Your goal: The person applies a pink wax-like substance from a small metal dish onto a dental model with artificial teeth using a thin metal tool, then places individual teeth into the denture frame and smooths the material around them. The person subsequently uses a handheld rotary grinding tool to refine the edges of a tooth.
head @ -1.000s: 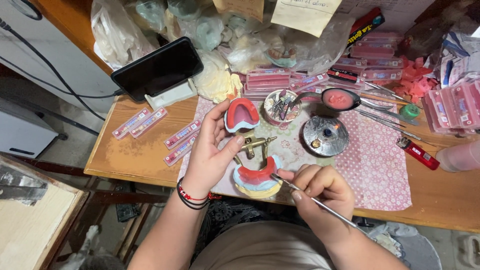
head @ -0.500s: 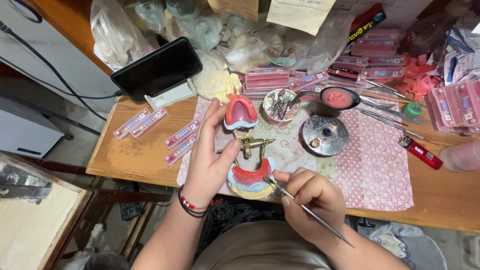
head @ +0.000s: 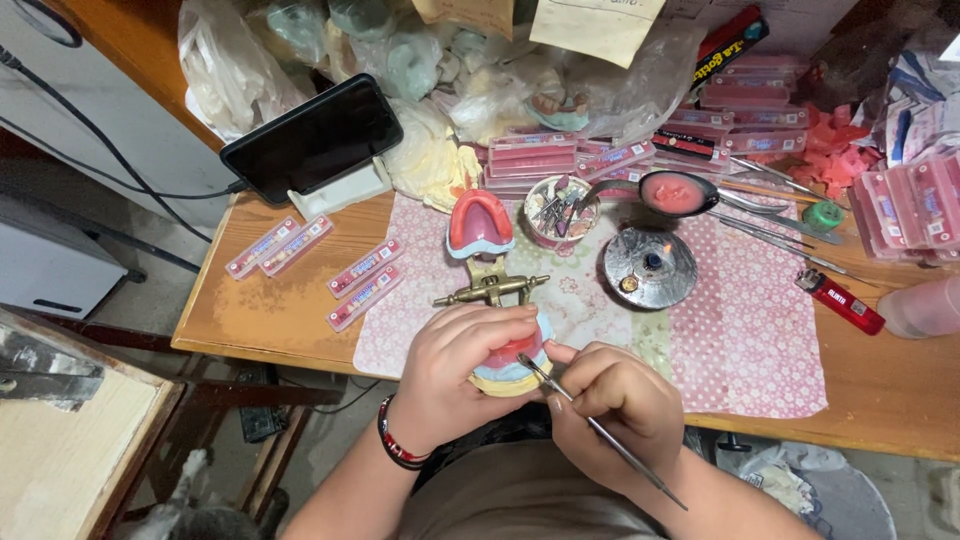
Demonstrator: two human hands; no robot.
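Both hands sit low in the middle. My left hand [head: 455,375] wraps around the pink and blue teeth model [head: 505,362], and my right hand [head: 615,405] pinches a thin metal tool [head: 600,432] that touches it. Under them is a wooden table [head: 270,310] with a pink dotted cloth [head: 750,340]. A black phone [head: 312,138] leans at the upper left.
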